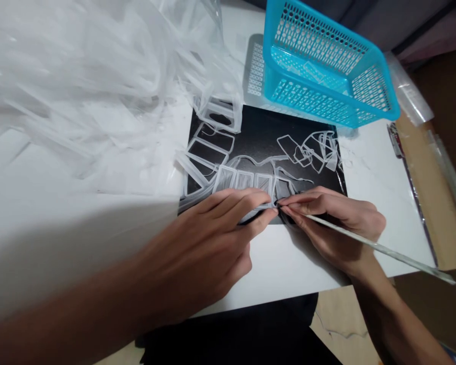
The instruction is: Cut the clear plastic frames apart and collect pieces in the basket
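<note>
A strip of translucent pieces with rectangular frames (244, 181) lies along the front of a black sheet (251, 134). My left hand (228, 233) rests over its front edge, thumb and fingertips closed on the strip near its right part. Beside those fingertips my right hand (334, 223) pinches a long thin pale tool (380, 247), its tip at the strip and its far end pointing to the lower right. Thin cut-off frames (317, 149) lie tangled at the black sheet's right side.
A blue perforated basket (311, 96) stands at the back right, with clear scraps inside. A large heap of clear plastic (99, 76) covers the back left of the white table (383, 203). A clipboard's metal clip (395, 140) shows at the right.
</note>
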A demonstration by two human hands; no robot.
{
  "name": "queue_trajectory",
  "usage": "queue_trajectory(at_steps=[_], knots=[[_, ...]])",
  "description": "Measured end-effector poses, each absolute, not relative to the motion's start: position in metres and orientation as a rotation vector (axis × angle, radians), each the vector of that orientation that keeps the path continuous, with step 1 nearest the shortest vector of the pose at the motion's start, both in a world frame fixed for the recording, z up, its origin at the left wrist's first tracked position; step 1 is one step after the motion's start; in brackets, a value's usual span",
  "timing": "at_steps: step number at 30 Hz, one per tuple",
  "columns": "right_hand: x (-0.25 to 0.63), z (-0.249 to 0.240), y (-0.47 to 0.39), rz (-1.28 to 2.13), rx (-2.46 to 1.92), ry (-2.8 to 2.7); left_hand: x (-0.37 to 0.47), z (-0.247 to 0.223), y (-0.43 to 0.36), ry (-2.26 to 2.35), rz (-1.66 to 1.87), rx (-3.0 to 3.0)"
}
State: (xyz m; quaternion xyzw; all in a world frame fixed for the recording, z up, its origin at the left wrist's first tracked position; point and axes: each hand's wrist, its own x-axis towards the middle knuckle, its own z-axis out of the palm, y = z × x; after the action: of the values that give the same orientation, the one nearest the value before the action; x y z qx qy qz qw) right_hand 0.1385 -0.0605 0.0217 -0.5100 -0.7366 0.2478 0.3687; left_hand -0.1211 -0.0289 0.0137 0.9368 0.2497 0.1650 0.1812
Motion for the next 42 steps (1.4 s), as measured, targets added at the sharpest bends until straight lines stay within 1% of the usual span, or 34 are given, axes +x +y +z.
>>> queue_trajectory(at_steps=[6, 15, 25, 29, 33, 37, 42], knots=[[0.135, 0.019, -0.063, 0.552, -1.353, -1.860, -0.121, 0.014, -0.032, 0.709, 0.480, 2.661], [0.148, 0.020, -0.057, 0.879, -1.253, -1.698, -0.121, 0.012, -0.031, 0.685, 0.516, 2.707], [0.151, 0.023, -0.055, 1.040, -1.269, -1.657, -0.123, 0.010, -0.032, 0.657, 0.588, 2.719], [0.152, 0.027, -0.053, 0.997, -1.280, -1.734, -0.123, 0.011, -0.032, 0.658, 0.561, 2.751], [0.151, 0.032, -0.054, 0.835, -1.259, -1.865, -0.123, 0.010, -0.034, 0.647, 0.556, 2.787], [0.144, 0.036, -0.058, 0.738, -1.280, -1.790, -0.122, 0.009, -0.035, 0.648, 0.556, 2.795], [0.134, 0.039, -0.060, 0.780, -1.384, -1.603, -0.123, 0.009, -0.036, 0.656, 0.543, 2.803]])
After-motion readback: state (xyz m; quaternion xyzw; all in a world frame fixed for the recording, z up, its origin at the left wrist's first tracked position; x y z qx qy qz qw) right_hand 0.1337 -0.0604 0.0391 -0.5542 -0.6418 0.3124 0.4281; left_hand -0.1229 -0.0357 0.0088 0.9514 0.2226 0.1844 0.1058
